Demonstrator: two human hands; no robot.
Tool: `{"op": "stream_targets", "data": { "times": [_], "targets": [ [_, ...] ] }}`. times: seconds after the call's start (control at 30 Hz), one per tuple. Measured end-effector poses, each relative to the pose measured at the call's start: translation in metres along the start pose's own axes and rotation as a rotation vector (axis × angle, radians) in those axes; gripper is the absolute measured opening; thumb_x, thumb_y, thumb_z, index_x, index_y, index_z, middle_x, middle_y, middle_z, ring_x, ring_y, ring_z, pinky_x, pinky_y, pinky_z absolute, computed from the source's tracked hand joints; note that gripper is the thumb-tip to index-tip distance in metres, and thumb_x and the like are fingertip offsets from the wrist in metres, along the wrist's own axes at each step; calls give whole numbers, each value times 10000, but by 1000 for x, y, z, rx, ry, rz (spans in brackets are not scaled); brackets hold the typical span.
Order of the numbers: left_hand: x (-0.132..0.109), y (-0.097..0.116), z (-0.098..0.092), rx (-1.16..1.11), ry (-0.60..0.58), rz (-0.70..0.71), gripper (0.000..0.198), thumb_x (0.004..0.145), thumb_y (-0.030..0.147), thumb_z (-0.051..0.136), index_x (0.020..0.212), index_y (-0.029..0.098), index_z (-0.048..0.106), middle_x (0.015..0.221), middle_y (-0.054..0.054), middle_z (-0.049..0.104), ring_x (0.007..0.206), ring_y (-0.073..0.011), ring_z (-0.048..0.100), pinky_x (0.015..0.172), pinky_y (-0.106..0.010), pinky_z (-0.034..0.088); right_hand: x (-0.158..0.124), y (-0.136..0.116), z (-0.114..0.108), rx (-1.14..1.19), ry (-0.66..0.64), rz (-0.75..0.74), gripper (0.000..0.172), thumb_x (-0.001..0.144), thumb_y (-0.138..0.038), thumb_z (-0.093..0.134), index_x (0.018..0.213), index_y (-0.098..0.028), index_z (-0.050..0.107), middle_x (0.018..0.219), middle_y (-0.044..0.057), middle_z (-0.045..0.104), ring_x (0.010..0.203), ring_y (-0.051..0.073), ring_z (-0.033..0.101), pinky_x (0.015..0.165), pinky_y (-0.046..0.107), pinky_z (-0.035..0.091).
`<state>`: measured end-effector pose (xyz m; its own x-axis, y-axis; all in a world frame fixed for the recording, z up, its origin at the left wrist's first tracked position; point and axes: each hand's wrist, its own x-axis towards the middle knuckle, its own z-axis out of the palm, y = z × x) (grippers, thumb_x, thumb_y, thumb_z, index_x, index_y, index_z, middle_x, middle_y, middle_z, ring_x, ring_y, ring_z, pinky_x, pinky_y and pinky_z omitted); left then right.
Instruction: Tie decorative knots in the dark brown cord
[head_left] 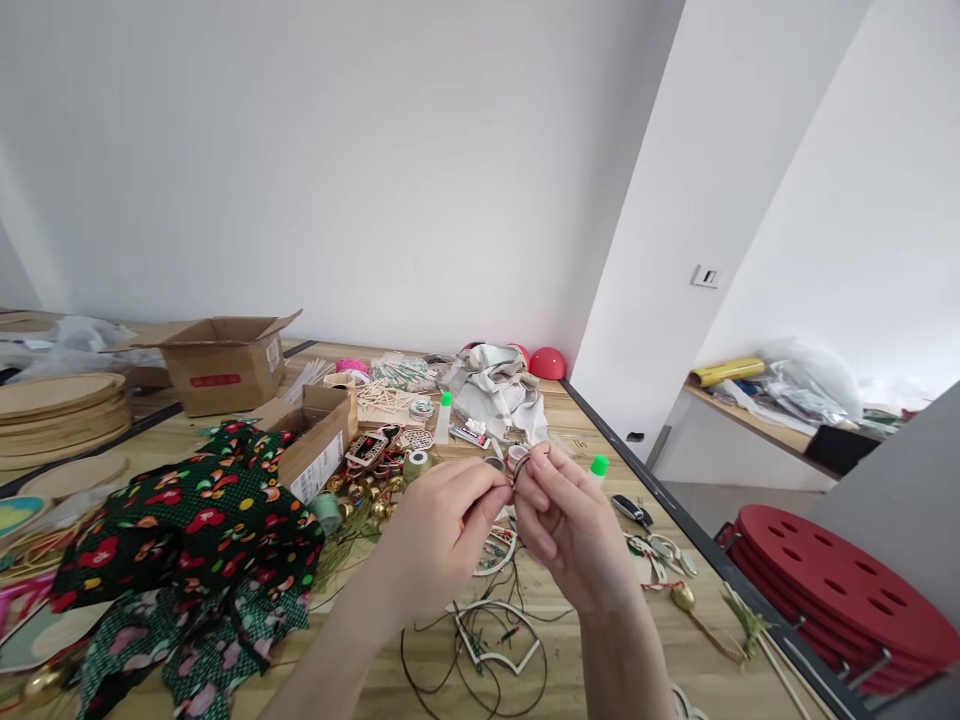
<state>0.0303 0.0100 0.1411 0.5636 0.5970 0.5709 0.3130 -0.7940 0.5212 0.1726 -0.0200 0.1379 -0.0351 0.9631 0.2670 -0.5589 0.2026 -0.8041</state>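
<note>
Over the middle of the wooden table (555, 655), both hands are raised close together on a thin dark cord (520, 466). My left hand (442, 530) pinches it between thumb and fingertips. The cord loops near the fingertips of my right hand (574, 515), whose thumb and index finger are closed on it while the other fingers curl inward. Below the hands, more black cord lies in loose loops around a white curved frame (532, 650). Another pale frame (495, 550) with small green and red decoration is partly hidden behind my hands.
Patterned dark green fabric (195, 520) and cardboard boxes (225, 375) occupy the left side. Behind my hands are a glue stick (443, 418), a glue tube (471, 433) and crumpled cloth (495, 385). A car key (631, 511) lies right. Red stools (847, 580) stand beyond the table edge.
</note>
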Motion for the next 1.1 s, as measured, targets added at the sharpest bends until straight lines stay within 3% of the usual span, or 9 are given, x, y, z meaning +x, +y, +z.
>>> {"op": "stream_targets", "data": {
  "times": [0.27, 0.53, 0.67, 0.8, 0.93, 1.03, 1.1],
  "targets": [
    [0, 6, 7, 165, -3, 171, 243, 925, 194, 359, 750, 174, 526, 723, -10, 553, 672, -142, 472, 629, -278, 350, 0, -8, -13, 150, -59, 87, 326, 799, -267, 659, 657, -196, 374, 472, -108, 270, 347, 21, 85, 310, 120, 107],
    [-2, 8, 7, 332, -32, 224, 254, 916, 161, 341, 756, 165, 539, 703, -10, 520, 630, -146, 422, 622, -311, 311, 1, -12, -20, 188, -63, 161, 324, 773, -239, 684, 652, -188, 388, 473, -110, 286, 344, 12, 78, 299, 104, 100],
    [-2, 6, 7, 345, -47, 181, 269, 924, 171, 327, 756, 165, 536, 717, -20, 516, 658, -155, 435, 623, -309, 332, 1, -15, -20, 83, -68, 172, 321, 775, -282, 685, 642, -175, 412, 478, -100, 342, 329, 1, 132, 293, 104, 111],
    [-2, -1, 3, 272, 15, 113, 238, 934, 194, 335, 840, 172, 552, 755, -28, 526, 715, -158, 475, 636, -287, 380, 1, -12, -15, -227, 84, 67, 264, 796, -373, 654, 730, -161, 510, 612, -25, 540, 336, 13, 314, 280, 116, 161],
    [-3, -7, -3, 248, 120, 91, 193, 930, 189, 365, 942, 181, 558, 823, -32, 559, 767, -153, 513, 681, -283, 416, 0, -10, -11, -471, 202, -36, 290, 780, -408, 657, 911, -165, 570, 710, 11, 578, 400, 56, 430, 310, 149, 294],
    [-4, -9, -5, 272, 178, 92, 181, 923, 190, 388, 943, 182, 568, 839, -32, 580, 785, -152, 532, 709, -290, 430, -5, -12, -8, -556, 367, -248, 306, 750, -342, 698, 992, -213, 563, 826, 16, 567, 458, 68, 448, 333, 167, 311],
    [-4, -9, -5, 296, 205, 101, 179, 918, 197, 401, 947, 180, 576, 844, -36, 590, 790, -156, 541, 715, -295, 438, -9, -14, -6, -605, 420, -316, 230, 752, -313, 697, 932, -208, 602, 709, -6, 532, 448, 73, 396, 340, 177, 277]
  ]
}}
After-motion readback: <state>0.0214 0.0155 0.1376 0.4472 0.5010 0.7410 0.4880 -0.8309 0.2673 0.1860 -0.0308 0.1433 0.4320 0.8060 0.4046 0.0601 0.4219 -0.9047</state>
